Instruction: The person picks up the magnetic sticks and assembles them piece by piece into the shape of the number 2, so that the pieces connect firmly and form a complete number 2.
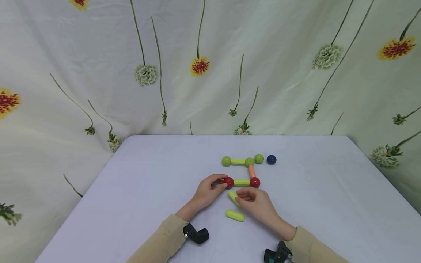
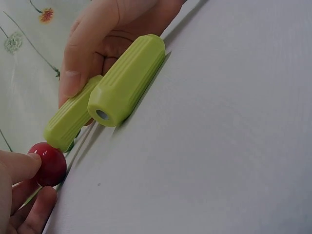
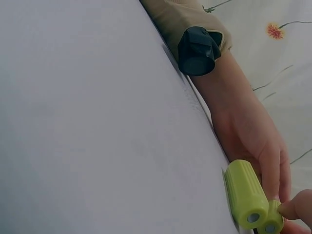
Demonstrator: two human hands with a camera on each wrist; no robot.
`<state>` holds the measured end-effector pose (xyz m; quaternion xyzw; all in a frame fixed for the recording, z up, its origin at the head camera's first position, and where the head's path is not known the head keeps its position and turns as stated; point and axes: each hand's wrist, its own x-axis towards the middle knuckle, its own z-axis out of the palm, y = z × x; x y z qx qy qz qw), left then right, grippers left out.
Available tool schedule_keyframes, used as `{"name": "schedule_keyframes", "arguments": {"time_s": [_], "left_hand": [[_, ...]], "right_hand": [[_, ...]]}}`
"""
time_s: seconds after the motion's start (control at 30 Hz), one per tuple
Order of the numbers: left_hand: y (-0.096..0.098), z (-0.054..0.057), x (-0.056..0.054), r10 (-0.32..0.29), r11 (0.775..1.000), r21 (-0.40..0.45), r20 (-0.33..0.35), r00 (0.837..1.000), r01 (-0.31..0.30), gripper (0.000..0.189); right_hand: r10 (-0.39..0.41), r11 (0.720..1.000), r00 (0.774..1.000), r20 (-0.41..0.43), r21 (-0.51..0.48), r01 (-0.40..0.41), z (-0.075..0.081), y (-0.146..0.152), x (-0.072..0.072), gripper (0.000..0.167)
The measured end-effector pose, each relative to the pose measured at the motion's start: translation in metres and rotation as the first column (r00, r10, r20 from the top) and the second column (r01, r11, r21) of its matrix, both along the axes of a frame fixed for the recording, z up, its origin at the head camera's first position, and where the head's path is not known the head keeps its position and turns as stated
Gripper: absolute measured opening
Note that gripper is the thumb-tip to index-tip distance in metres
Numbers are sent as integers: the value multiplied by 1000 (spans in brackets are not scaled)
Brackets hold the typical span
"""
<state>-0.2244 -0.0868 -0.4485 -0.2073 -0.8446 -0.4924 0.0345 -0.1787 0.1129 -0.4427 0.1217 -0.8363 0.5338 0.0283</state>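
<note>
My left hand (image 1: 206, 190) pinches a red ball (image 1: 228, 182) at the left end of a joined shape of balls and rods. From that ball a yellow-green rod (image 1: 241, 183) runs to a second red ball (image 1: 254, 182). My right hand (image 1: 258, 205) pinches another yellow-green magnetic rod (image 1: 232, 196) by its near end, just below the held ball. In the left wrist view this rod's tip (image 2: 57, 134) is at the red ball; whether they touch, I cannot tell. Nearer me, a loose rod (image 1: 235, 215) lies on the table, its metal end (image 3: 253, 218) showing in the right wrist view.
An orange rod (image 1: 251, 171) links the right red ball to a green ball (image 1: 249, 162). A further rod (image 1: 238, 162) joins that to another green ball (image 1: 226, 161). A separate green ball (image 1: 259, 158) and a dark blue ball (image 1: 271, 159) sit behind, on the white table (image 1: 158, 175).
</note>
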Motion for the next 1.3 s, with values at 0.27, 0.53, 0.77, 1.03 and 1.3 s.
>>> {"name": "schedule_keyframes", "arguments": {"time_s": [0.27, 0.53, 0.77, 1.03, 1.3], "left_hand": [[0, 0, 0, -5, 1000, 2, 1, 1000, 5, 32], [0, 0, 1, -2, 1000, 6, 5, 1000, 2, 31], [0, 1, 1, 4, 1000, 3, 8, 1000, -4, 31], [1, 0, 0, -4, 1000, 6, -2, 1000, 4, 31], [0, -1, 0, -8, 1000, 12, 0, 1000, 8, 31]], "right_hand": [[-49, 999, 999, 2, 4, 49, -1, -2, -1, 16], [-63, 998, 998, 5, -15, 63, -1, -4, -1, 17], [-94, 995, 995, 24, -15, 95, 0, -6, -1, 17], [-110, 994, 994, 26, -14, 110, -1, -6, -2, 19], [-111, 994, 993, 25, -12, 112, -2, -7, -3, 20]]}}
